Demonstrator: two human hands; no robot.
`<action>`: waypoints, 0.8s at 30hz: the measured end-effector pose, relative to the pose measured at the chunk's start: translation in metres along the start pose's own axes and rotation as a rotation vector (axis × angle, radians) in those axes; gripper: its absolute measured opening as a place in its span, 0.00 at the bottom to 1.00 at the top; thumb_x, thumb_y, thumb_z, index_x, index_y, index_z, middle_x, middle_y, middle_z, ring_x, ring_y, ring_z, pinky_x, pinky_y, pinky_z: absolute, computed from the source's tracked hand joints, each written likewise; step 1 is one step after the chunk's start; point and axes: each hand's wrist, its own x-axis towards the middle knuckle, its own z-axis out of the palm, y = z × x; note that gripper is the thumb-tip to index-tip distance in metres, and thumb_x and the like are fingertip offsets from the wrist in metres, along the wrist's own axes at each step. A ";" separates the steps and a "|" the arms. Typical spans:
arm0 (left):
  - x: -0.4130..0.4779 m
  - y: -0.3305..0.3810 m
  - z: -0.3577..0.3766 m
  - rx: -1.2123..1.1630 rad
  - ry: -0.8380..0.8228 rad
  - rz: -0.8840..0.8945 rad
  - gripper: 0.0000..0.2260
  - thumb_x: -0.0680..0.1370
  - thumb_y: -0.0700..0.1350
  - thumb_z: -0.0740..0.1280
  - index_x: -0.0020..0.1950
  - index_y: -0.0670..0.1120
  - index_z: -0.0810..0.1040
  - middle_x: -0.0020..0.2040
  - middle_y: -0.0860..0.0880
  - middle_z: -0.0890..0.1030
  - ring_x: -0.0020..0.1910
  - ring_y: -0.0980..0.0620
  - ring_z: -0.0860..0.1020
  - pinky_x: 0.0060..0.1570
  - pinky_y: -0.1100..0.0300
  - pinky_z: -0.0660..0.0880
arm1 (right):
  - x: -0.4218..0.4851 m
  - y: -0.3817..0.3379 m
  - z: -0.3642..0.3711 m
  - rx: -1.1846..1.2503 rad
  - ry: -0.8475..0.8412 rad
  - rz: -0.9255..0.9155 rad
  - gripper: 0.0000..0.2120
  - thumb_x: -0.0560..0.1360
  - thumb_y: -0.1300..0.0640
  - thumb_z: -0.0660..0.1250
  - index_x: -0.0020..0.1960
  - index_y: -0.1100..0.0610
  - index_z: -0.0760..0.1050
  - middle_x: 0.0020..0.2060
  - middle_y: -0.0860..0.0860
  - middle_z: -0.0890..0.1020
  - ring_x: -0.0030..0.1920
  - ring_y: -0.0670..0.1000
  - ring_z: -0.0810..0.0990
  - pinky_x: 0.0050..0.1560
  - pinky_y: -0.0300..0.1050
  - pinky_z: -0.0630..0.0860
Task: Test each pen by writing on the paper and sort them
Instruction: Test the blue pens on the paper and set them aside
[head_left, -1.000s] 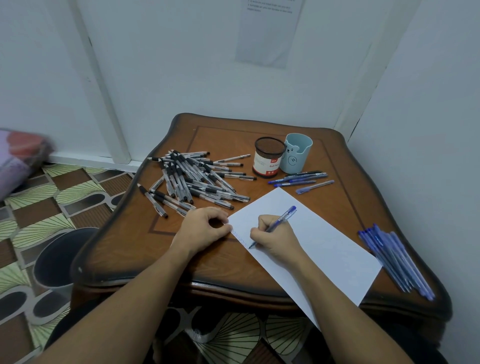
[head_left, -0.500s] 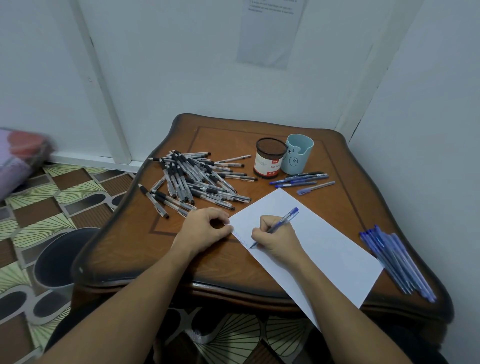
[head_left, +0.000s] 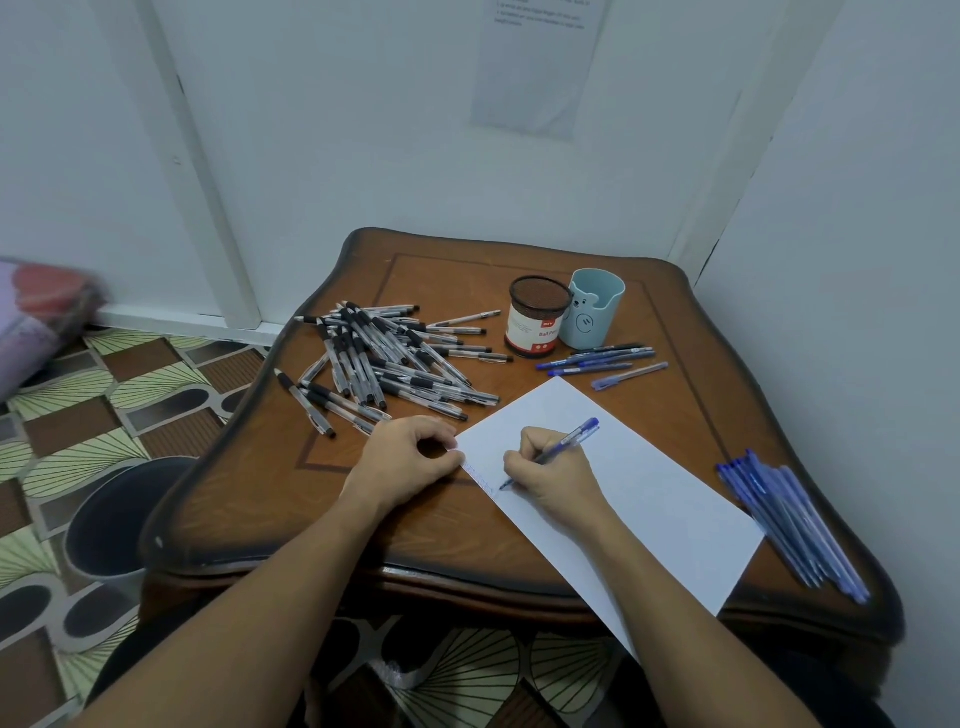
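Beyond the paper (head_left: 649, 493), a dark mesh cup (head_left: 537, 325) and a pale blue cup (head_left: 595, 309) stand upright, touching; what they hold is hard to tell from here. The right hand (head_left: 550, 478) grips a blue pen (head_left: 563, 449), its tip on faint blue scribbles at the paper's left edge. The left hand (head_left: 410, 457), fingers curled, pinches the paper's left corner. Black-grip pens (head_left: 384, 358) sprawl left of the paper and blue pens (head_left: 789, 519) lie right of it, all on the bench (head_left: 249, 493).

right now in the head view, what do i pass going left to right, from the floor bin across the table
dark bin → pile of black pens → mesh pen holder → light blue cup → bundle of blue pens at far right
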 end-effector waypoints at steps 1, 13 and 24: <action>0.000 0.000 0.000 -0.002 0.001 0.002 0.06 0.71 0.50 0.74 0.47 0.52 0.85 0.55 0.57 0.82 0.52 0.62 0.75 0.61 0.59 0.71 | 0.001 -0.001 -0.001 0.043 0.022 0.029 0.12 0.75 0.66 0.67 0.35 0.68 0.70 0.30 0.61 0.72 0.29 0.43 0.74 0.29 0.31 0.69; 0.000 -0.001 0.000 -0.004 -0.016 -0.006 0.07 0.72 0.50 0.74 0.48 0.52 0.85 0.56 0.57 0.81 0.53 0.62 0.75 0.57 0.64 0.69 | 0.013 -0.010 -0.010 0.300 0.079 0.266 0.18 0.85 0.47 0.48 0.55 0.53 0.74 0.23 0.52 0.71 0.23 0.47 0.68 0.25 0.38 0.65; 0.000 -0.002 0.000 -0.008 -0.022 -0.012 0.06 0.72 0.50 0.74 0.47 0.53 0.84 0.55 0.57 0.82 0.54 0.63 0.75 0.57 0.64 0.70 | 0.020 -0.014 -0.003 0.139 0.081 0.277 0.12 0.84 0.53 0.54 0.54 0.53 0.76 0.28 0.54 0.74 0.27 0.48 0.72 0.32 0.38 0.71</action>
